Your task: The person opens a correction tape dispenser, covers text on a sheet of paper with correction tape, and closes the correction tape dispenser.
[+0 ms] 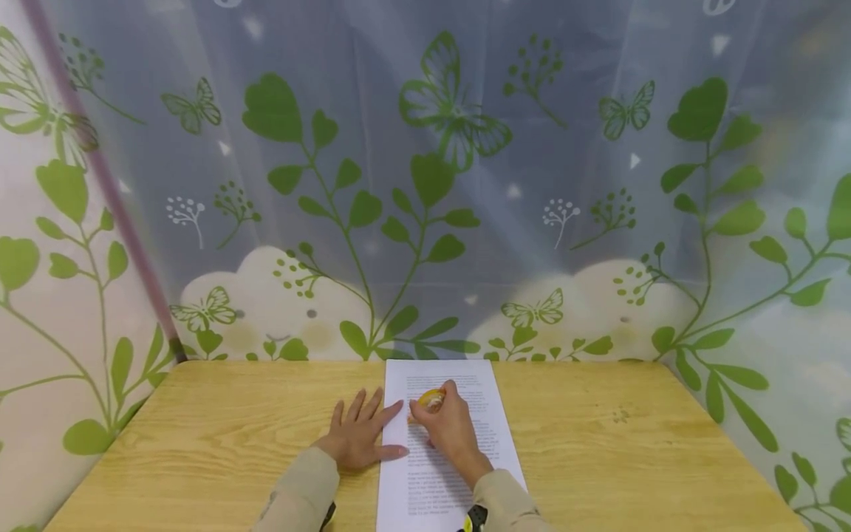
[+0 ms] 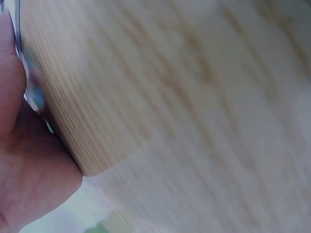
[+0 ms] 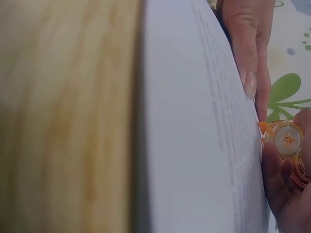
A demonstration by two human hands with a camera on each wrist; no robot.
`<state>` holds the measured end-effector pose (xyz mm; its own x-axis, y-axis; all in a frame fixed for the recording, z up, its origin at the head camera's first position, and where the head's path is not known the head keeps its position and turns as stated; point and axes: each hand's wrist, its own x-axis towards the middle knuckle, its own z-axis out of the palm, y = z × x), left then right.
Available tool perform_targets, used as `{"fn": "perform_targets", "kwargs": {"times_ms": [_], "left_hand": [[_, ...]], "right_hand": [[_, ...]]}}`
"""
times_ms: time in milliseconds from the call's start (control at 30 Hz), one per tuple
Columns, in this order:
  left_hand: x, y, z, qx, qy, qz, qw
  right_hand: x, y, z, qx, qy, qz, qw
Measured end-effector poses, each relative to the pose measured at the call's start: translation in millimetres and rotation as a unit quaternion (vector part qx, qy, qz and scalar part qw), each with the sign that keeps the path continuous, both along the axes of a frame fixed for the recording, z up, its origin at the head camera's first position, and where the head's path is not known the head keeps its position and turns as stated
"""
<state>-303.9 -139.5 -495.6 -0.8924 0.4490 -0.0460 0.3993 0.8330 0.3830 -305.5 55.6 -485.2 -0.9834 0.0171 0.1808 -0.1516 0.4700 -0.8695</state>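
A sheet of printed paper lies lengthwise on the wooden table. My right hand grips an orange correction tape dispenser, its tip down at the lines of text in the upper half of the sheet. Fingers spread, my left hand lies flat at the sheet's left edge, with thumb and index fingertip over the paper. In the left wrist view only part of that hand shows, beside the table surface. The right wrist view shows the left thumb on the page, close to the dispenser.
The light wood-grain table extends on both sides of the sheet. Behind its far edge hangs a curtain printed with leaves, butterflies and clouds, which also runs along both sides. A small mark shows on the table at right.
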Motion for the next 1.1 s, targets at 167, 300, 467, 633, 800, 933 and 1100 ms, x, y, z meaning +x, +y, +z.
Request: {"fn": "perform_targets", "kwargs": {"times_ms": [167,300,467,633,800,933,1100], "left_hand": [[-3.1,1.0,-1.5,-0.005,-0.005,0.001,1.0],[-4.1,1.5,-1.1,-0.014,-0.005,0.002,0.9999],[-0.2,3.7,6.2,-0.018,-0.01,0.002,0.9998],[4.2,5.3,15.2,-0.024,-0.017,0.001,0.9996],[7.7,4.0,22.9,-0.024,-0.017,0.001,0.9996],[7.8,2.4,20.4,-0.008,-0.02,-0.004,0.9998],[2.0,-0.7,5.1,0.001,-0.015,-0.002,0.9999]], "right_hand": [[-0.7,3.1,1.6,0.057,0.024,-0.014,0.998],[-1.5,5.7,1.6,0.056,0.026,-0.013,0.998],[-1.0,10.6,1.0,0.049,0.028,-0.01,0.9983],[-0.5,15.2,2.1,0.045,0.025,-0.009,0.9986],[-1.3,17.1,4.3,0.042,0.024,-0.003,0.9988],[-0.4,19.2,4.8,0.034,0.016,0.006,0.9993],[-0.4,22.6,4.1,0.016,0.003,0.014,0.9998]]}}
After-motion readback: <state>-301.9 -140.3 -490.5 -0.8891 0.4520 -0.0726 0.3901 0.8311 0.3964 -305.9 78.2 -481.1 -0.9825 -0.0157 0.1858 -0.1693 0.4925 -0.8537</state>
